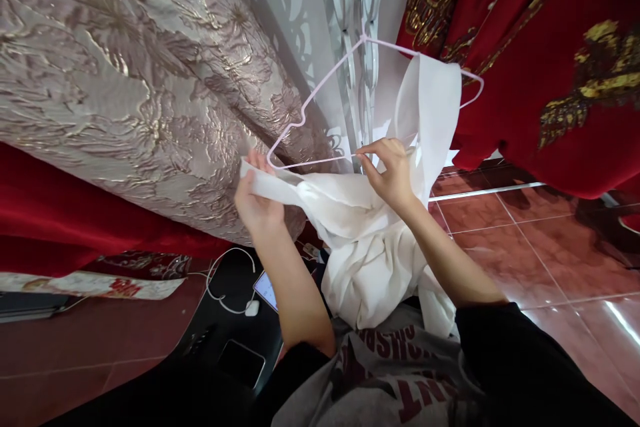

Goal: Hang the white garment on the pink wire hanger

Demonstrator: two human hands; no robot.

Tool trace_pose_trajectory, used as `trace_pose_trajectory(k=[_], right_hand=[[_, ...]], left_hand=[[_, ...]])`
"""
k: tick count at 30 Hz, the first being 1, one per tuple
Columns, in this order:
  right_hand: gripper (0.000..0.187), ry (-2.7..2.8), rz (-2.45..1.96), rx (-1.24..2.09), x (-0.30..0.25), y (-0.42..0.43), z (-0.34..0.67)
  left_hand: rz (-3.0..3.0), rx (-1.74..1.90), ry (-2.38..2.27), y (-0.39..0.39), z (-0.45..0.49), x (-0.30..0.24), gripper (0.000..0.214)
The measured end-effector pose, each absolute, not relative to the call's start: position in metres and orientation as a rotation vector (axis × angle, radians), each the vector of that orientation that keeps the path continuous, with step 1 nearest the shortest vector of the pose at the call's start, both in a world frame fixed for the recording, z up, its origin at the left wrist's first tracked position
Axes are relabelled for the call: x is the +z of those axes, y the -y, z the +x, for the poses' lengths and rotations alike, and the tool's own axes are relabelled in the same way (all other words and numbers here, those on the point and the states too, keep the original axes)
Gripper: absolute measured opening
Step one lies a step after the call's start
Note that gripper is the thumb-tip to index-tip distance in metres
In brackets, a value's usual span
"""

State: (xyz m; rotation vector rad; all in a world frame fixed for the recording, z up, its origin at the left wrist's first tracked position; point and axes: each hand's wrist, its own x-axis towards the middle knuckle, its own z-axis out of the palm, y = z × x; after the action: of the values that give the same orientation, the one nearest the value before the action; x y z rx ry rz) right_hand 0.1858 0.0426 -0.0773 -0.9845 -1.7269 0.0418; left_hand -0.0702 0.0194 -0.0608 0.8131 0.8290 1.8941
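A pale pink clothes hanger (334,71) hangs by its hook from the white metal grille. One strap of a white garment (440,120) lies over its right arm, and the rest of the cloth drops down in folds toward my lap. My left hand (260,193) is closed on another strap of the garment, just beside the hanger's lower left corner. With thumb and forefinger, my right hand (387,170) pinches the hanger's bottom bar near its middle.
A beige embossed curtain (140,93) fills the left side. Red curtains with gold pattern (525,67) hang at right. The white grille (370,7) stands behind. Below left, a black surface bears a phone (241,363), a white charger (252,308) and its cable. Red floor tiles (505,247) lie at right.
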Motion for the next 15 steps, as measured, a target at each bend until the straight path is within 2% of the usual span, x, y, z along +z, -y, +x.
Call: trace_pose_trajectory(k=[6, 10, 15], right_hand=[[0.020, 1.752, -0.917, 0.092, -0.073, -0.030, 0.178], [0.025, 1.886, -0.795, 0.281, -0.056, -0.013, 0.197], [0.037, 1.288, -0.903, 0.086, -0.035, -0.024, 0.255]], left_hand=[[0.839, 1.773, -0.783, -0.006, 0.016, -0.076, 0.047], [0.865, 1.989, -0.726, -0.007, 0.045, -0.065, 0.041], [0.904, 2.019, -0.795, -0.010, 0.041, -0.062, 0.045]])
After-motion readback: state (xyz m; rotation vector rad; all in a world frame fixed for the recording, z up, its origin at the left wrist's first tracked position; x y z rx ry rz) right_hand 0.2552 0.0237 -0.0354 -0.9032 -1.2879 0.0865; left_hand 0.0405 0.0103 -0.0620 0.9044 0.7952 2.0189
